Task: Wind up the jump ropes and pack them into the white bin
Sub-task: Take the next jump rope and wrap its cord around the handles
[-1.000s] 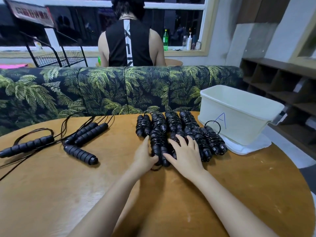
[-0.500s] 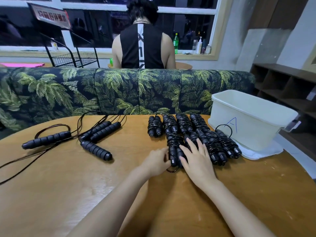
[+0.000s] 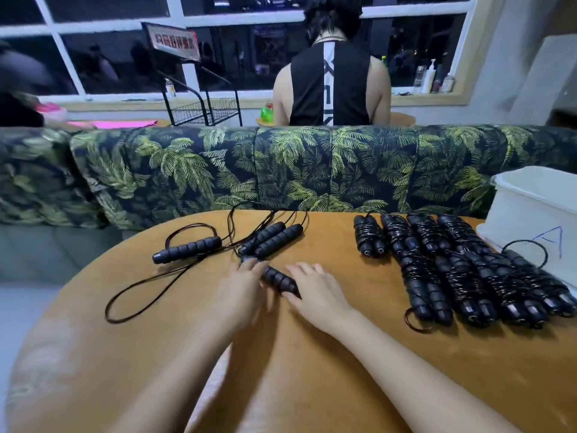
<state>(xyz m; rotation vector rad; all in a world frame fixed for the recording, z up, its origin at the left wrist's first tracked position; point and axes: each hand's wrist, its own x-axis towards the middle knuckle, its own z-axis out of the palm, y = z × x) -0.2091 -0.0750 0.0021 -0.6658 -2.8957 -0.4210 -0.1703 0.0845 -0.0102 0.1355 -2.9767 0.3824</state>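
Note:
A loose black jump rope handle [image 3: 278, 280] lies on the round wooden table [image 3: 312, 379] between my hands. My left hand [image 3: 245, 287] reaches its fingers to the handle's far end and is blurred. My right hand [image 3: 315, 290] lies flat with spread fingers, its thumb against the handle's near end. More unwound handles [image 3: 271, 238] and a single one [image 3: 187, 250] lie beyond, with thin black cord [image 3: 140, 292] looping to the left. Several wound rope bundles [image 3: 434, 285] lie in rows at the right. The white bin [image 3: 530, 207], marked with a blue A, stands at the right edge.
A sofa back [image 3: 312, 170] with a palm-leaf print runs along the table's far side. Behind it a person in a black top [image 3: 327, 82] sits facing away. A black wire rack [image 3: 203, 110] stands by the window.
Both hands have left the wound bundles and moved left to the loose handle. The view has swung left, so the bin now sits at the right edge.

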